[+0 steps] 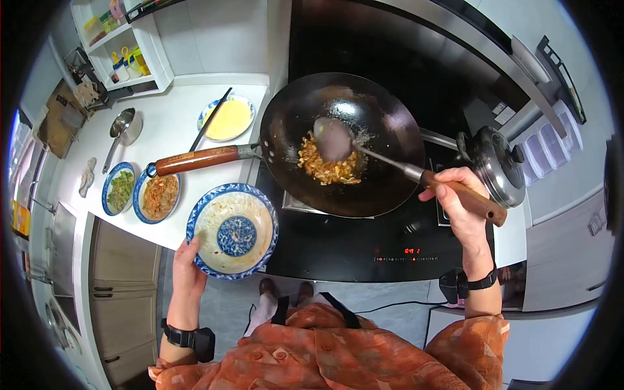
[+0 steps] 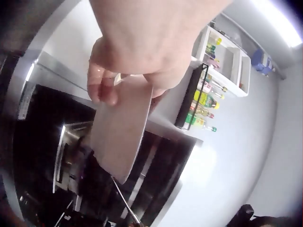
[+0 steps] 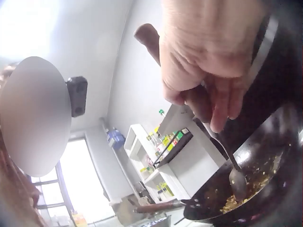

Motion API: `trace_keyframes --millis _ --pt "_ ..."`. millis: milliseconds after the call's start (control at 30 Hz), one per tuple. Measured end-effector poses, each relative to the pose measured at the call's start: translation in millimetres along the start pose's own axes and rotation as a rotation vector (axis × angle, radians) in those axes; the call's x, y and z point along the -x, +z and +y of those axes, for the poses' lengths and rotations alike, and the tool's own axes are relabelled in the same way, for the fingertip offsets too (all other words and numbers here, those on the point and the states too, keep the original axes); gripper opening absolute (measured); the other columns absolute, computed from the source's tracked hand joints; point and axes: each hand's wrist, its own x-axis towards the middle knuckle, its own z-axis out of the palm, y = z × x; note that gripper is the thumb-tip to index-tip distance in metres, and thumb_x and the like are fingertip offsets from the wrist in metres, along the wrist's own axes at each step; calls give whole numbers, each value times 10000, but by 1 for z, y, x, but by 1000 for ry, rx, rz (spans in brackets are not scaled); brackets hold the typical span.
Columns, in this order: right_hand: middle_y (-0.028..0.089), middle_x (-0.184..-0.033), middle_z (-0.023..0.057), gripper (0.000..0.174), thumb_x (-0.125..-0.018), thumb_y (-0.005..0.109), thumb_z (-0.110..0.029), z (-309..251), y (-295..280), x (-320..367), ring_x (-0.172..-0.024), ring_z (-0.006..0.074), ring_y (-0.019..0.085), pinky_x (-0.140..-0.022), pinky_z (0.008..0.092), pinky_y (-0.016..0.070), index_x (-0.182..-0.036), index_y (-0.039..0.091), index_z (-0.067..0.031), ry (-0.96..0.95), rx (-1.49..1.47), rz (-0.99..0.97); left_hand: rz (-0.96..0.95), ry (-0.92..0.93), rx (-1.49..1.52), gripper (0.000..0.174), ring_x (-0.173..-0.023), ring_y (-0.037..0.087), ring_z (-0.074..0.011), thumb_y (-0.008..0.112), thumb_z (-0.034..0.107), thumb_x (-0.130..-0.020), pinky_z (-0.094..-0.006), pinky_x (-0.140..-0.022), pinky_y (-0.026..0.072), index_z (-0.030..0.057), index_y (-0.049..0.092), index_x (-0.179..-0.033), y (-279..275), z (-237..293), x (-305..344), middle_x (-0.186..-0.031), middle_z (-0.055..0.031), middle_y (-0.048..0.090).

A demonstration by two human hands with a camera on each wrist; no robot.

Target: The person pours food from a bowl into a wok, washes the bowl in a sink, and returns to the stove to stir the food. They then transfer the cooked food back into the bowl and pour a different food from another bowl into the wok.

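Observation:
My left hand [image 1: 188, 263] grips the rim of a blue-and-white bowl [image 1: 263, 224] with the thumb inside. Smears of residue coat the bowl's inner wall. From the left wrist view the pale outside of the bowl [image 2: 120, 127] shows, fingers on its edge. My right hand [image 1: 463, 201] holds a ladle by its wooden handle [image 1: 478, 203], fingers wrapped round it. The ladle's metal head [image 1: 333, 140] is down in the black wok [image 1: 383, 188], against a heap of browned chopped food [image 1: 325, 166]. In the right wrist view the ladle head [image 3: 238, 183] also meets the food.
The wok's wooden handle [image 1: 198, 160] points left over the white counter [image 1: 84, 156]. Bowls of chopped greens [image 1: 121, 192] and shredded food [image 1: 160, 197], a plate of yellow liquid [image 1: 231, 119] with chopsticks [image 1: 211, 119], and a metal ladle [image 1: 117, 130] stand there. A lidded pot [image 1: 497, 169] sits right.

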Motion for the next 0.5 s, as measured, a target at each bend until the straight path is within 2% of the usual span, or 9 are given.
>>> trace_keyframes --millis 67,100,200,267,333,433,500 --pt "611 -849 109 154 -801 625 -72 0 6 -3 -723 167 630 -675 257 510 -916 569 14 -8 58 27 71 -29 -36 292 -758 608 -121 538 144 -853 -218 -602 493 11 524 -1112 -9 -12 -9 -973 -57 619" --pt "610 -854 106 154 -803 623 -69 -1 7 -4 -727 165 630 -677 253 509 -919 569 16 -23 114 61 51 -38 -61 238 -574 558 -53 541 151 -856 -158 -409 395 38 550 -1065 -17 -16 -16 -866 -16 629" --pt "609 -860 108 141 -808 615 -65 -7 7 -4 -732 163 628 -674 251 509 -916 569 14 19 102 -3 100 -38 -141 206 -499 510 -33 537 158 -861 -150 -362 338 55 560 -1038 -24 -24 -34 -812 -4 623" --pt "611 -866 103 128 -814 607 -67 -14 2 -7 -726 163 628 -668 255 507 -908 569 12 -13 91 26 75 -40 -133 199 -513 515 -33 531 154 -864 -152 -372 348 57 558 -1036 -29 -27 -43 -815 -5 623" --pt "612 -878 96 122 -817 602 -67 -11 -2 -16 -733 161 628 -673 255 501 -912 571 3 -84 274 68 45 -41 -132 193 -526 521 -32 524 150 -868 -154 -382 357 59 557 -1035 -34 -28 -50 -819 -6 622" --pt "608 -893 75 160 -804 604 -46 3 7 -36 -797 147 619 -715 241 485 -954 571 0 -94 251 70 35 -60 -149 198 -576 552 -49 522 140 -869 -167 -415 398 52 548 -1045 -36 -29 -59 -845 -22 625" --pt "609 -901 57 173 -794 621 -47 15 15 -48 -818 130 613 -737 221 474 -958 580 -9 -92 271 36 1 -65 -140 212 -662 599 -87 522 133 -869 -196 -491 476 39 538 -1059 -36 -28 -63 -888 -50 628"
